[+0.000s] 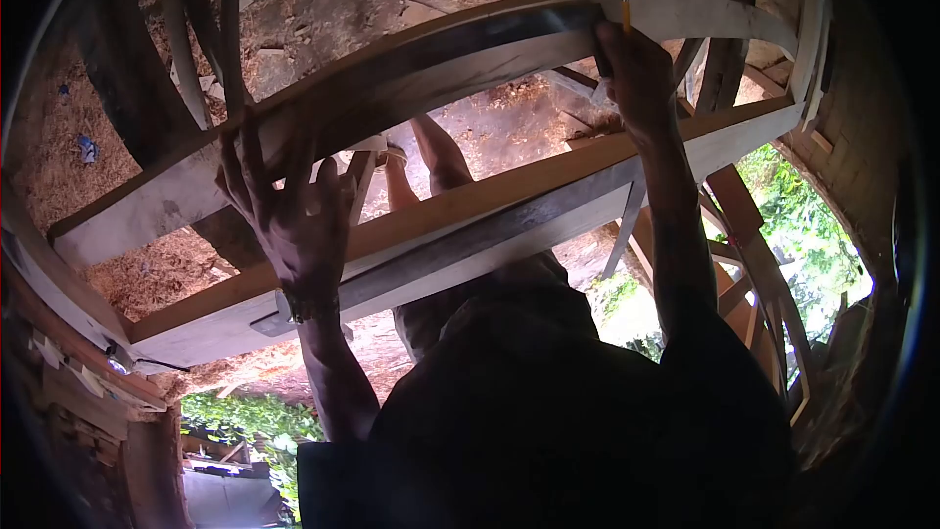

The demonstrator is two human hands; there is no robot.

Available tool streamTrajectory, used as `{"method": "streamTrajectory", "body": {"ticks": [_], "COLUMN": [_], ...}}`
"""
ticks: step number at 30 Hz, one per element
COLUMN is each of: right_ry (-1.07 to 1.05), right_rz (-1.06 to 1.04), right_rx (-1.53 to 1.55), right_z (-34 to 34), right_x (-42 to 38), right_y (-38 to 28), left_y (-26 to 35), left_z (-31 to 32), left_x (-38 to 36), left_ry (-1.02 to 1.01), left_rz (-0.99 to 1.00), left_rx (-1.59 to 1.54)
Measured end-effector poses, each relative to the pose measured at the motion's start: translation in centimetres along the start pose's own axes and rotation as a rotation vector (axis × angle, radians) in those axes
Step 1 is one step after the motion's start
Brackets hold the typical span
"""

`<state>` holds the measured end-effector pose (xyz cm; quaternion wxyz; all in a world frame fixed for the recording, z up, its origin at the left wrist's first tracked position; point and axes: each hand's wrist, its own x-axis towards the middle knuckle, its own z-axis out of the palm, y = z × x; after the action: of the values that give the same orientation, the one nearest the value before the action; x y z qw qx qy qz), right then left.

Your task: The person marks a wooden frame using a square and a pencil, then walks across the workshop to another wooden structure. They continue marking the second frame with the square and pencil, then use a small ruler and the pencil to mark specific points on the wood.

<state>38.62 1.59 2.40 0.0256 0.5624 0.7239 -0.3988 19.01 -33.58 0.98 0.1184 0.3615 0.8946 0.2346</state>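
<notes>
A long wooden plank (pixel 147 211) runs across the upper view, with a dark flat strip (pixel 460 47) along its face. My left hand (pixel 294 220) has its fingers spread, the fingertips at the plank near the strip's left part. At the strip's right end my right hand (pixel 636 73) is closed round its dark end, and a pencil (pixel 626 8) sticks up from the fingers. Nearer my body lies a second wooden beam (pixel 529 171) with a grey metal bar (pixel 490 235) along its side. Both my forearms pass over this beam.
Curved timbers (pixel 132 88) stand at the upper left, above a floor (pixel 323 0) strewn with shavings. Bare legs (pixel 441 152) show between the beams. Wooden boards (pixel 764 255) lean at the right, and a blue scrap (pixel 87 148) lies at the far left.
</notes>
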Motion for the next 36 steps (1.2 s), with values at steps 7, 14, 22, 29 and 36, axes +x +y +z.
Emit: {"method": "streamTrajectory", "body": {"ticks": [7,14,22,29,36], "right_ry": [-0.013,-0.023,-0.029,0.064,0.063], "right_rz": [-0.056,-0.04,0.117,0.201,0.189], "right_rx": [0.004,-0.041,0.058,0.13,0.132], "right_z": [0.1,-0.1,-0.6,0.1,0.0], "right_x": [0.0,0.6,0.9,0.5,0.3], "right_y": [-0.2,0.2,1.1,-0.6,-0.7], "left_y": [-0.3,0.1,0.0,-0.2,-0.3], "left_z": [0.3,-0.1,-0.1,0.4,0.7], "left_x": [-0.6,-0.3,0.0,0.0,0.1], "left_ry": [0.007,-0.002,0.014,0.02,0.035], "left_rz": [0.05,0.026,-0.05,-0.073,-0.081], "left_rx": [0.035,0.015,-0.026,-0.056,-0.057]}}
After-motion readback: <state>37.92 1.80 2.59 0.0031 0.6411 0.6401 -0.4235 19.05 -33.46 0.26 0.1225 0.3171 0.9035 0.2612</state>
